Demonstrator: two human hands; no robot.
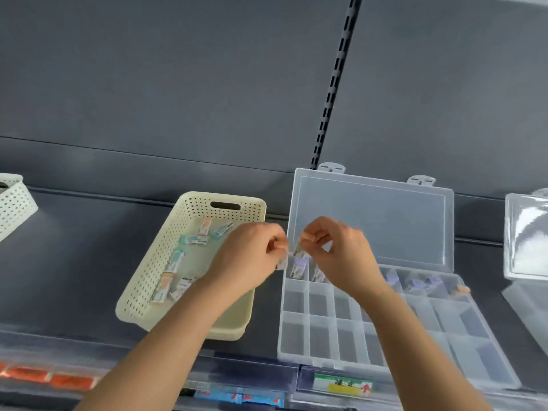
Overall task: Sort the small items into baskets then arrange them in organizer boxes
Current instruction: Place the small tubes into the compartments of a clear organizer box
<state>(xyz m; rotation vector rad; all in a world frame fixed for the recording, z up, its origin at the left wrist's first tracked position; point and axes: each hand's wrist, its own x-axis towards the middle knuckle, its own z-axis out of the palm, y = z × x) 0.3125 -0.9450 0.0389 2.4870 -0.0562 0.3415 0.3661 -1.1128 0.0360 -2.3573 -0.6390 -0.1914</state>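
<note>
A cream perforated basket (154,280) on the dark shelf holds several small teal and orange packets (194,240). To its right a clear organizer box (326,339) lies with its lid up; its back row holds several small purple packets (415,282). My left hand (249,259) hovers between basket and box and pinches a small packet (282,262). My right hand (341,250) is over the box's back left compartments and pinches another small packet (298,251) above a purple one (298,266).
A white perforated basket (14,203) stands at the far left. A second clear organizer box (527,241) sits at the right edge. Below the shelf's front edge run a price rail and packaged goods (341,384). A slotted upright (335,78) runs up the back panel.
</note>
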